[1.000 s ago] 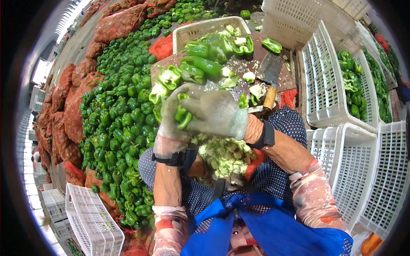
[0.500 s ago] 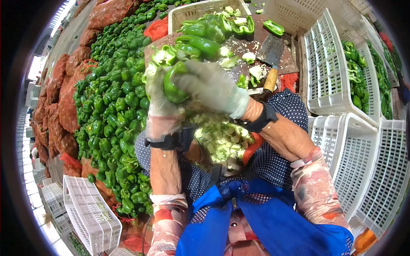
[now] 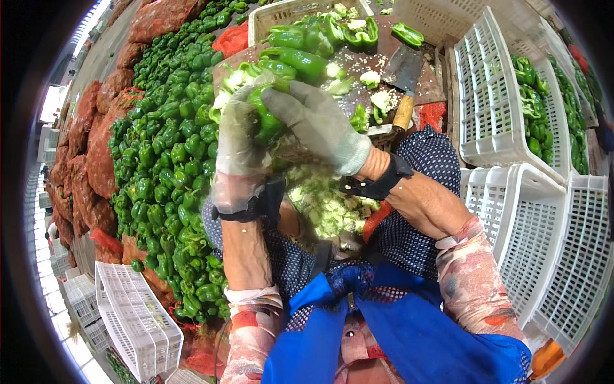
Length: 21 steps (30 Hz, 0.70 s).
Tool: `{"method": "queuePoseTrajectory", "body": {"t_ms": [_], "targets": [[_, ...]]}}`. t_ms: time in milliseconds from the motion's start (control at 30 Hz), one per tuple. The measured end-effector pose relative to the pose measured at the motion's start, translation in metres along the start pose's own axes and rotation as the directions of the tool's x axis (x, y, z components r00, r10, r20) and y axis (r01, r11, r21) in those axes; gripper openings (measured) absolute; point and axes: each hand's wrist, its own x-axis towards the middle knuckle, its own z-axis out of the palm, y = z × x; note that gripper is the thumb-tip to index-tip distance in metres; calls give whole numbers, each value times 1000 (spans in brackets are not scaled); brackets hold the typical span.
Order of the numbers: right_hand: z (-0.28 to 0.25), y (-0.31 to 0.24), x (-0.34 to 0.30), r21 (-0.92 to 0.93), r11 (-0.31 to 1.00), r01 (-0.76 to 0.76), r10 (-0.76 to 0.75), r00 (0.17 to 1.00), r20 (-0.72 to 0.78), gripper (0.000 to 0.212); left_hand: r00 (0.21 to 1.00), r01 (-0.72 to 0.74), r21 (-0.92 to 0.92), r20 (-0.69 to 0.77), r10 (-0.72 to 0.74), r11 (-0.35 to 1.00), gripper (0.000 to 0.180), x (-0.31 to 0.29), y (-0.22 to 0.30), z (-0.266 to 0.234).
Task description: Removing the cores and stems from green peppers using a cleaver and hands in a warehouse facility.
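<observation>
Red mesh sacks (image 3: 89,166) bulge at the far left, and beside them spreads a heap of whole green peppers (image 3: 169,166). Next comes the left hand (image 3: 240,137), in a pale, soiled glove, its fingers closed around the left side of a pepper (image 3: 267,120). That pepper sits between the two hands — left glove against one side, right fingers against the other — just in front of the brown board (image 3: 432,82). It is glossy, deep green and rounded, partly covered by the gloves and slightly blurred. The right hand (image 3: 320,121), also gloved, bends its fingers onto the pepper's upper right; I cannot tell whether it grips. Farther right, cut peppers (image 3: 364,35), pale cores (image 3: 369,79) and scattered seeds lie on the board, with a wooden-handled knife (image 3: 403,72) near its right edge. White crates (image 3: 489,96) stand beyond.
</observation>
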Motion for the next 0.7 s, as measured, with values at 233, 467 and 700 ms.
{"method": "queuePoseTrajectory", "body": {"t_ms": [233, 467, 700], "targets": [[-17, -16, -4, 153, 978, -141, 84, 939, 333, 41, 998, -60, 190, 34, 55, 980, 91, -13, 10, 3], [-28, -13, 10, 309, 904, -295, 29, 764, 645, 17, 999, -6, 217, 47, -4, 976, 103, -18, 14, -2], [-25, -34, -1, -216, 968, -124, 241, 686, 687, 43, 986, -36, -6, -162, 35, 999, 84, -32, 18, -33]]}}
